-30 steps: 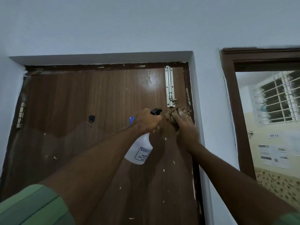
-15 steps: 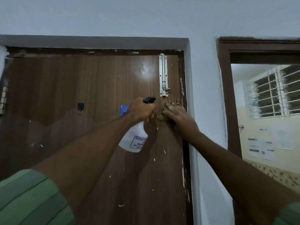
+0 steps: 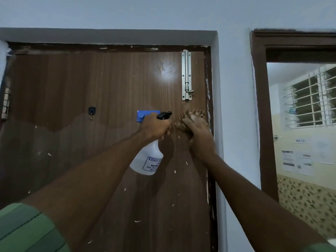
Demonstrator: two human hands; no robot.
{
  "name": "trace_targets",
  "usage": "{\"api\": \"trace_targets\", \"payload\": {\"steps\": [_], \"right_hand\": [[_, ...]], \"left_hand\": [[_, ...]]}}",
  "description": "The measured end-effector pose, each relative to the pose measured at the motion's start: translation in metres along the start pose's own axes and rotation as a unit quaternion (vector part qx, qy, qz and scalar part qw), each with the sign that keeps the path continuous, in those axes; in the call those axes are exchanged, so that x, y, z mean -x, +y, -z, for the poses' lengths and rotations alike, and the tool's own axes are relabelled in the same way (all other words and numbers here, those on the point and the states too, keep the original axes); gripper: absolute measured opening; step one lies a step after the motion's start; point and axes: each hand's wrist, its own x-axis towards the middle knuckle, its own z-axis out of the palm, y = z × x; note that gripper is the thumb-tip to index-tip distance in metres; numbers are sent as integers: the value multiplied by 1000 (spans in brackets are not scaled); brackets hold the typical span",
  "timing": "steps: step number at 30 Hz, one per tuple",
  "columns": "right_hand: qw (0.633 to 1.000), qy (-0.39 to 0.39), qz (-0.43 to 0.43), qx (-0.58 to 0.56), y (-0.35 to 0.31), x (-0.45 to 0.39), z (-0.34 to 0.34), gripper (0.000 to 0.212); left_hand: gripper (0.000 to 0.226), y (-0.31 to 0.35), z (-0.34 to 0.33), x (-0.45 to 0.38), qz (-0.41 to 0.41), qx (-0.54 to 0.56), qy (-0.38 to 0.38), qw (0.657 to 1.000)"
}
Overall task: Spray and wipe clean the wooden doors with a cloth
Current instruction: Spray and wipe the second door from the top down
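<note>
A dark brown wooden door [image 3: 101, 91] fills the left and middle of the view, flecked with pale paint spots. My left hand [image 3: 156, 127] grips the neck of a white spray bottle [image 3: 148, 160] with a blue trigger head and black nozzle, held up against the door. Just right of it, my right hand [image 3: 197, 130] holds a bunched brown cloth [image 3: 197, 113] pressed on the door near its right edge, below the steel bolt latch [image 3: 186, 75].
A small black hook [image 3: 91, 111] is fixed mid-door and a hinge [image 3: 5, 103] sits at the left edge. At right, a second dark door frame [image 3: 260, 113] opens onto a room with a barred window [image 3: 312, 99] and papers on a yellow wall.
The view has shifted slightly, so the door sits lower and more to the right in frame than half a second ago. Both hands stay side by side below the latch; the cloth hand has barely moved.
</note>
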Motion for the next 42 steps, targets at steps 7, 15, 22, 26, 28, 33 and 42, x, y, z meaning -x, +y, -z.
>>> {"api": "trace_targets", "payload": {"steps": [7, 15, 22, 26, 28, 33, 42], "right_hand": [[1000, 20, 3, -2, -36, 84, -21, 49], [998, -29, 26, -52, -39, 12, -25, 53], [974, -29, -68, -216, -81, -69, -40, 59], [987, -115, 13, -113, -92, -109, -32, 60], [987, -151, 49, -38, -100, -111, -26, 54], [984, -71, 113, 118, -132, -75, -43, 52], [987, -29, 152, 47, -122, -53, -48, 55]], "left_hand": [[30, -21, 1, 17, -13, -34, -17, 999], [19, -45, 11, 15, -11, -68, 6, 998], [25, -68, 48, 16, -7, -90, 67, 994], [32, -77, 83, 0, -18, 28, 156, 987], [36, -80, 96, -9, -18, 34, 165, 985], [33, -82, 103, -18, -44, 17, 149, 988], [41, -87, 110, -16, -105, -2, 128, 986]]}}
